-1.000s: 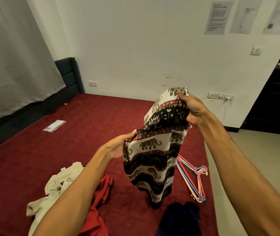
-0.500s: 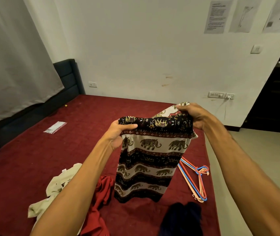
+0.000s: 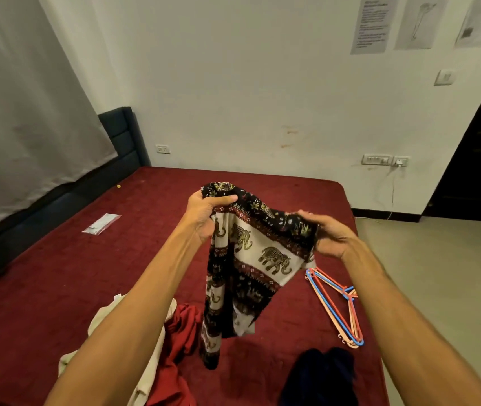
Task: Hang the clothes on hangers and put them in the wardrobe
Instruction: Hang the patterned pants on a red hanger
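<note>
1. An elephant-print garment [image 3: 262,253], banded in black, cream and red, hangs above the near half of the bed [image 3: 57,273]. Its lower end trails down to the bed's red cover; whether it touches cannot be told.
2. The left hand [image 3: 204,212] grips the garment's top edge, fingers and thumb curled round bunched cloth. The right hand [image 3: 330,235] pinches the same edge a little lower, fingers bent over the fabric.
3. Plastic hangers [image 3: 336,306] in red, blue and orange lie stacked near the bed's right edge.
4. A red garment [image 3: 180,332] and a cream garment [image 3: 104,317] lie crumpled together at the bed's near left; a dark blue garment [image 3: 321,376] sits at its near right.
5. A clear packet [image 3: 101,224] lies on the bed's left side, near the dark headboard [image 3: 122,136].
6. A white wall hung with paper sheets [image 3: 371,23] rises behind the bed's far edge.
</note>
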